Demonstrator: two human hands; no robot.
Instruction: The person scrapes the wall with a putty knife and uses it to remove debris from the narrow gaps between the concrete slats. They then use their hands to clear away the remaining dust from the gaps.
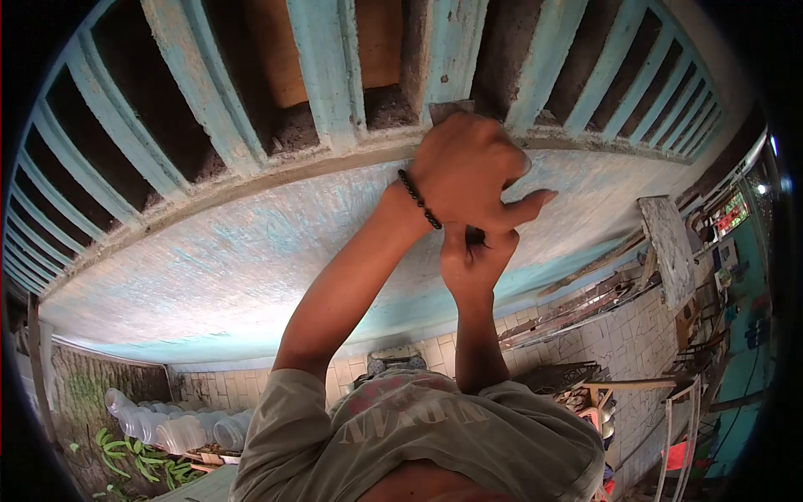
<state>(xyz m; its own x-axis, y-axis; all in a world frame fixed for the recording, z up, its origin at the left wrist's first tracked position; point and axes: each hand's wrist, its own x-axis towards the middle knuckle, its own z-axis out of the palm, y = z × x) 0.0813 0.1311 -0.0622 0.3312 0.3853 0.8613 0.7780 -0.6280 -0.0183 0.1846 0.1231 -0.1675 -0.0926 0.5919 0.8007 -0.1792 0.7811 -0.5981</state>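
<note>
My left hand, with a dark beaded bracelet at the wrist, is closed, its thumb sticking out to the right. A flat, worn metal blade, seemingly of a scraper, juts out past the knuckles against the foot of a turquoise bar. Just below, my right hand is curled, a small dark bit showing in its grip in line with the blade. Most of the handle is hidden by my hands. Beneath them is the wall, with patchy, worn turquoise paint.
More peeling turquoise bars rise from a ledge along the wall's top. A wooden board stands at the right. Below left are clear plastic containers and green plants. Floor tiles lie behind a metal frame.
</note>
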